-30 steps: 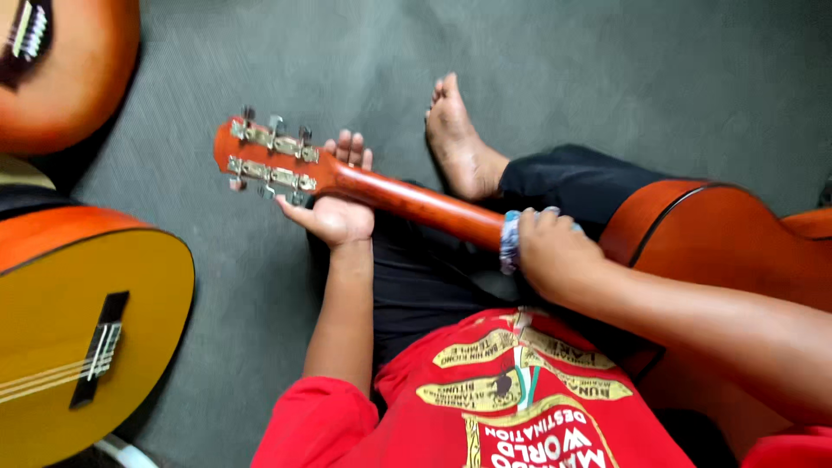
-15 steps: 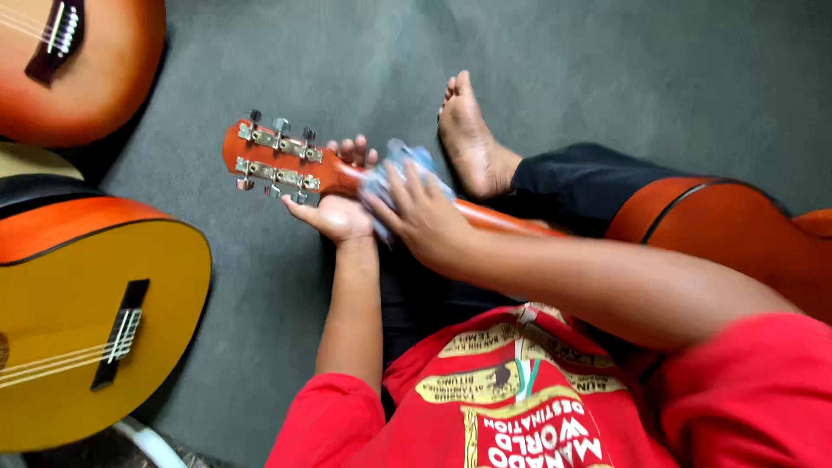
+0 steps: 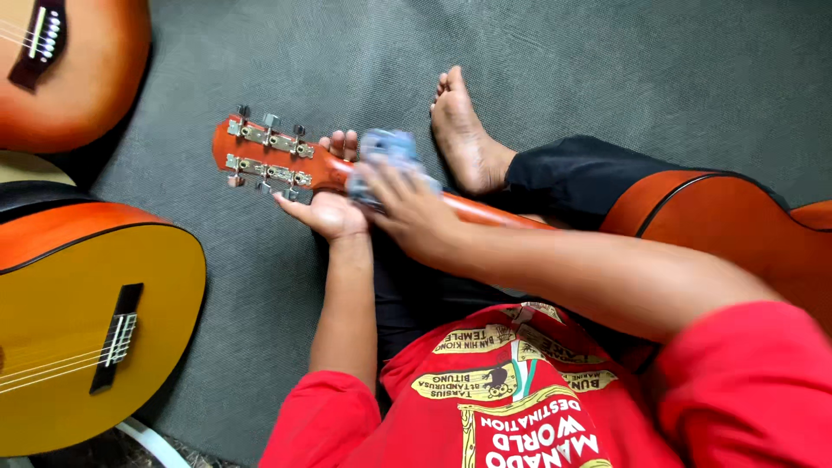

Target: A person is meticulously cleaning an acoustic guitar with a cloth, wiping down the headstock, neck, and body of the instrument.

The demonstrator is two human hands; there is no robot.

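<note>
An orange-brown guitar lies face down across my lap, its body (image 3: 728,225) at the right and its headstock (image 3: 264,156) with metal tuning pegs at the left. My left hand (image 3: 329,204) cups the neck from below just behind the headstock. My right hand (image 3: 407,204) presses a small blue-grey cloth (image 3: 386,152) onto the back of the neck beside my left hand. The cloth is blurred.
A yellow guitar with an orange rim (image 3: 87,329) lies at the left, another orange guitar (image 3: 61,69) at the top left. My bare foot (image 3: 464,139) rests on the grey mat (image 3: 607,69) beyond the neck. I wear a red shirt (image 3: 520,399).
My right hand slid with the cloth along the neck from near the guitar's body to the headstock end. My left hand kept its hold.
</note>
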